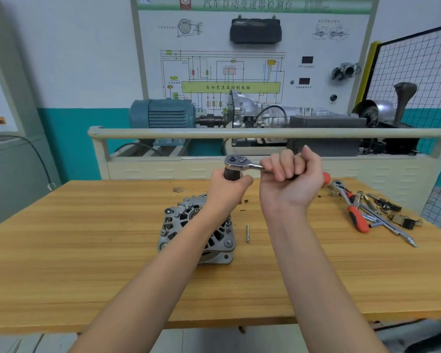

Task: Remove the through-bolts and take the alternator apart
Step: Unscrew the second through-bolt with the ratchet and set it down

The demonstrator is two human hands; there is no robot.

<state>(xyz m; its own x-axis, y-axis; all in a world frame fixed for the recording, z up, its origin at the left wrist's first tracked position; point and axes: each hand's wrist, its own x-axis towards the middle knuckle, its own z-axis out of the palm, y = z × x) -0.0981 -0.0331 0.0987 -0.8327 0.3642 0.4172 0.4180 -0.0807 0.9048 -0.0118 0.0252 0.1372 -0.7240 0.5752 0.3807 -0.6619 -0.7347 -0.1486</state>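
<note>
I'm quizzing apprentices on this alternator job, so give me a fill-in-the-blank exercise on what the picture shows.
1. The right hand grips the handle of a ____.
2. The left hand holds the dark socket under the tool's ____.
3. One loose bolt lies on the table to the ____ of the alternator.
4. The spare tools lie at the table's ____ end.

Missing words: ratchet; head; right; right

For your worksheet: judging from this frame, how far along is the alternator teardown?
Done: one through-bolt lies loose on the bench beside the alternator. In hand: the left hand grips the socket under the ratchet while the right hand holds its handle, both raised above the work. Left: the alternator housing looks unsplit, so separation remains.
</note>
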